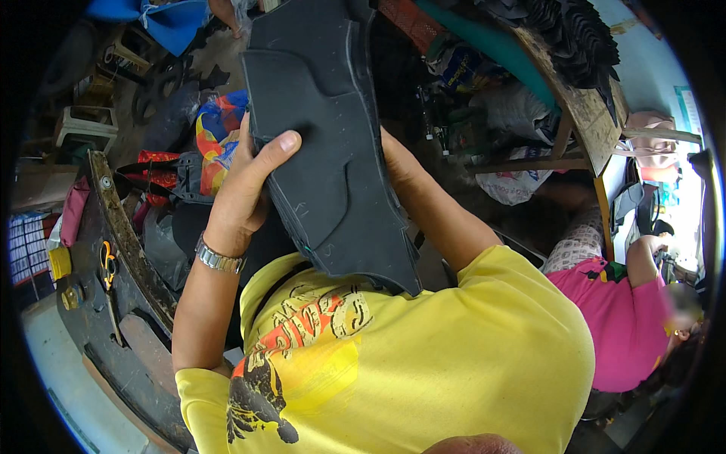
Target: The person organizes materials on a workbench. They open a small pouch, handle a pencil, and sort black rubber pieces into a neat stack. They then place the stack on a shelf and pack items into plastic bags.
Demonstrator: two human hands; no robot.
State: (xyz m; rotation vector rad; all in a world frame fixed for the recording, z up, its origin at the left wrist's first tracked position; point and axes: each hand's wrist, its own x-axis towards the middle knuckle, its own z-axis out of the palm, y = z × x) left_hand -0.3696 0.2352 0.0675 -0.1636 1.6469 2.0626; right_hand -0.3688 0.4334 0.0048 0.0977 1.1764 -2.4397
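A stack of black cut sheets (318, 144), leather-like or foam-like, is held up before my chest, its lower end close to my yellow shirt. Curved edges of overlapping pieces and faint pale marks show on its face. My left hand (255, 170) grips the left edge, thumb laid on the top sheet and the other fingers mostly hidden. On that wrist is a metal watch (219, 257). At the opposite edge my right hand (391, 157) reaches behind the stack and holds it there; its fingers are out of sight.
Orange-handled scissors (110, 265) lie on a dark worktop (144, 393) to the left. Many black cut pieces (571, 45) are heaped on a wooden table (597, 140) at the far right. A person in a pink shirt (605, 325) sits at right. Bags and a stool (87, 125) stand behind.
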